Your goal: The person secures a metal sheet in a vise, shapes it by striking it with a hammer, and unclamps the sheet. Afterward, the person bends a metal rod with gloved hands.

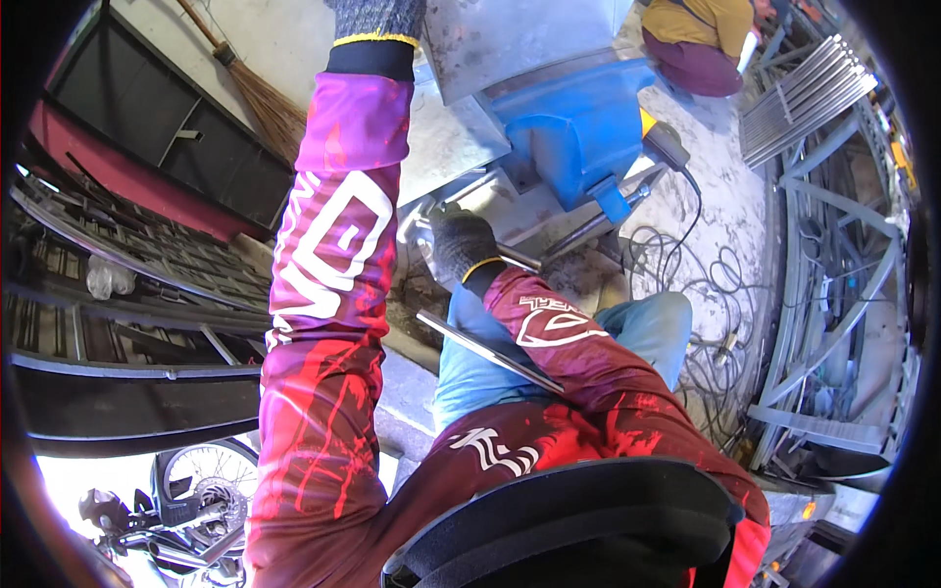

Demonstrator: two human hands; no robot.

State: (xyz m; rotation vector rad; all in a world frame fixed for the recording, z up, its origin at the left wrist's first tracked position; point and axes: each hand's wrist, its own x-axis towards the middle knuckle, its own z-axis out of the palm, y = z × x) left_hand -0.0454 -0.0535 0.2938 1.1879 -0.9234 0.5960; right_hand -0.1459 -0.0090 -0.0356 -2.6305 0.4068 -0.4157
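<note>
Black and curved, a visor-like piece (564,529) fills the lower middle, right up against the lens. Next in size, the red-and-purple left sleeve (323,431) runs straight up the view, while the right sleeve (618,372) bends inward across the lap. Grey metal framework (784,377) stands along the right side, and dark metal bars (118,294) are stacked at the left. Light blue trouser legs (470,377) show beneath the right forearm. Beyond them sits a bulky blue housing (578,127), next to a pale grey panel (529,39). A motorcycle (201,500) is partly visible at lower left; a bundle of silvery tubes (809,98) lies at upper right, near another person (696,44) in a mustard top. A broom (250,93) leans at upper left.

Both hands wear dark gloves with yellow cuffs. The left hand (377,20) is cut off by the upper edge, so its grip cannot be told. The right hand (463,240) has curled fingers beside a shiny metal piece (421,235); whether it holds anything is unclear. A slim metal rod (490,353) slants over the lap. Beyond the housing is a yellow-and-grey power tool (667,142). Smallest, a short silver tube end (520,258) shows just beside the right wrist.
</note>
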